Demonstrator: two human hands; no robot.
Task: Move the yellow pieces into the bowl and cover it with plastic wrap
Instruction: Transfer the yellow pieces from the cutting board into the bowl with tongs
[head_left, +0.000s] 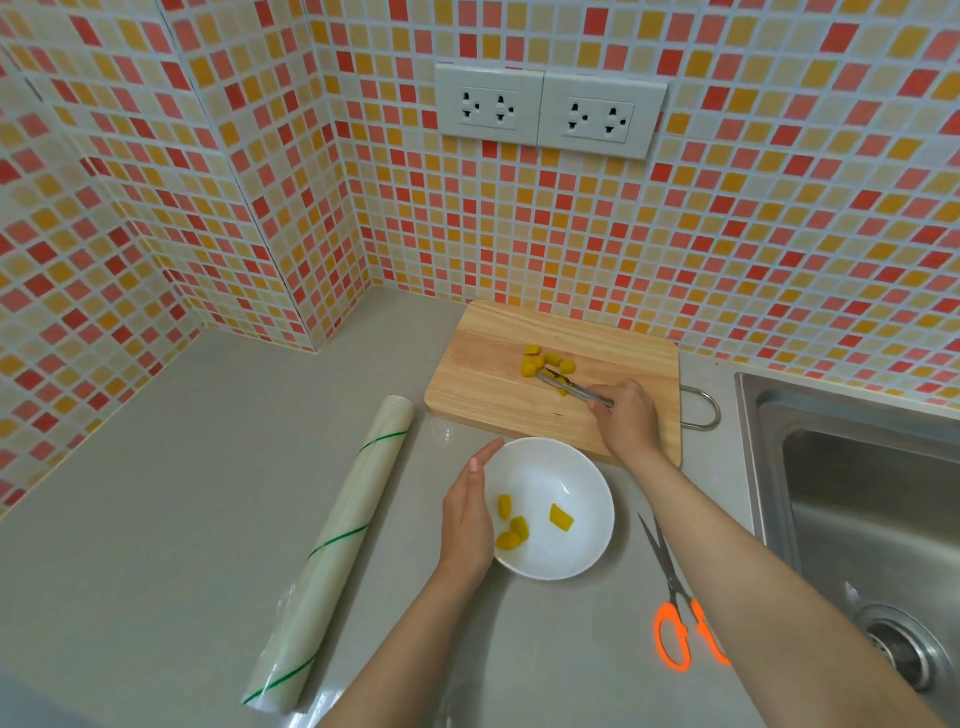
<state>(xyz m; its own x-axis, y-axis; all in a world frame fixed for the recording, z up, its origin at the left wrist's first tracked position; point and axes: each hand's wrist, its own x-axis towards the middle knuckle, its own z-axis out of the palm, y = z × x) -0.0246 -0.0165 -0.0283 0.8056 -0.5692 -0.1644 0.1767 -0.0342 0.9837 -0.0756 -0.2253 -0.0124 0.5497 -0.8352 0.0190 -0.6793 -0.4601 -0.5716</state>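
**No readable text**

Nothing legible is showing anywhere in the view. The pale roll of plastic wrap (332, 551) is carrying only plain green stripes, and the two white wall sockets (550, 110) are bearing no readable marks.

Four yellow pieces (511, 522) in one white bowl (582, 467); one cutting board (483, 374), one plastic wrap roll (337, 545), one scissors (670, 587), two wall sockets (550, 109).
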